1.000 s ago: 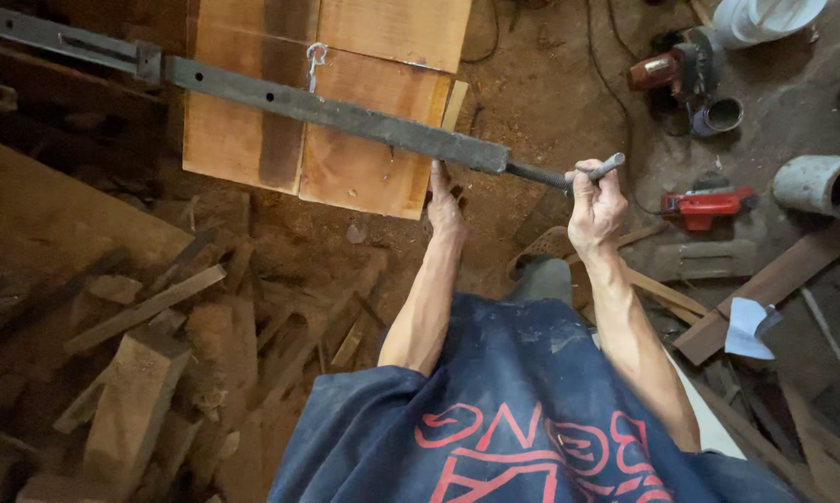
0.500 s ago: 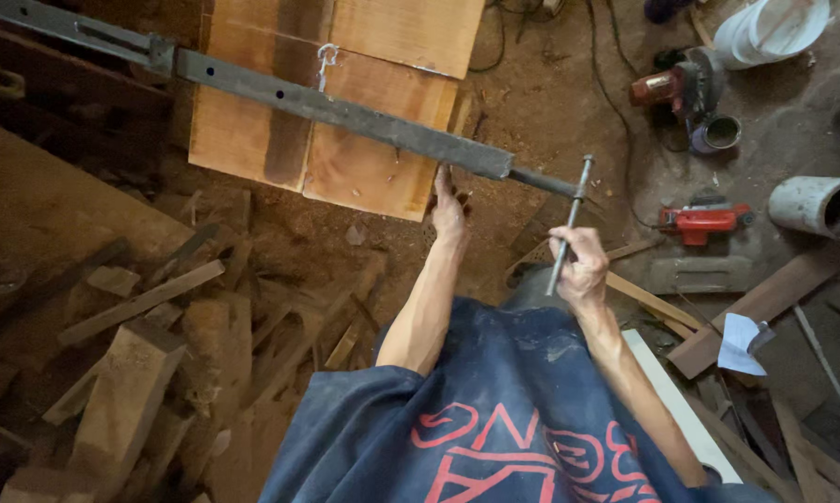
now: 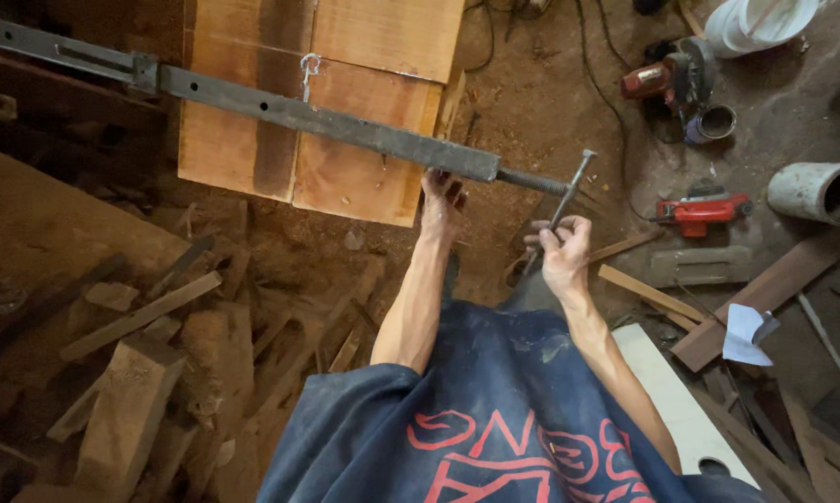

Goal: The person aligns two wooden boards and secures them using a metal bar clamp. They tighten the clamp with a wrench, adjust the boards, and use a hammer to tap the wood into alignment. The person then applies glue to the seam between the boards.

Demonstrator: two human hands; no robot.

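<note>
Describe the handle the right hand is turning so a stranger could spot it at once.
Start at the long grey metal bar clamp across the wooden boards. Follow it right to its threaded end. The thin steel crossbar handle sits there, gripped by the right hand, the only slim rod crossing the screw.

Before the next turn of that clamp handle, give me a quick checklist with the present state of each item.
1. Right hand grips the crank handle: ok.
2. Left hand steadies the end of the bar clamp: ok.
3. Bar lies across the wooden boards: ok.
4. Clamp jaws seated on both board edges: cannot tell, the near end is hidden by the bar and hand.
5. Boards flush at the joint: cannot tell.
6. Floor underfoot free of clutter: not ok, wood offcuts and power tools lie close.
</note>
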